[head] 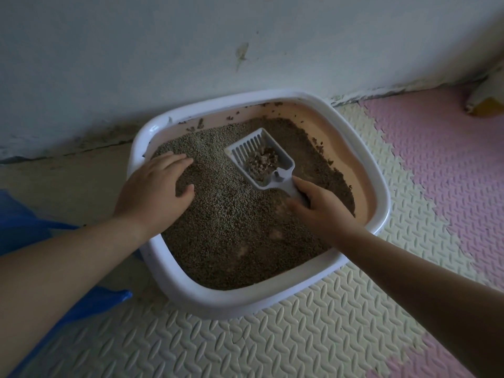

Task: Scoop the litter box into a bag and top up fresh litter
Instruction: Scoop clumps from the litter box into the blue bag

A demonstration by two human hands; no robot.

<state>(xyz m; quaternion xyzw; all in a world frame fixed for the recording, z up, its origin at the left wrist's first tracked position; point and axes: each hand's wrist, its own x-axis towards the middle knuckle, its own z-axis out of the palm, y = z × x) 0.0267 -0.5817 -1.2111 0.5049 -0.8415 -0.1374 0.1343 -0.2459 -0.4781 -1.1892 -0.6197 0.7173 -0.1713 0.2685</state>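
A white-rimmed litter box [362, 148] with a tan inner wall stands on the floor against the wall, filled with grey-brown litter [231, 227]. My right hand [319, 211] grips the handle of a white slotted scoop [246, 151], which is held above the litter with a clump of soiled litter [263, 163] in its bowl. My left hand [155, 186] lies over the left part of the box, fingers lightly bent and touching the litter surface. A blue plastic bag [19, 219] lies on the floor to the left, partly hidden behind my left forearm.
Foam floor mats surround the box, cream [300, 336] in front and pink [436, 148] to the right. A stained white wall [191, 50] rises right behind the box. A white and yellow object [485, 102] sits at the far right by the wall.
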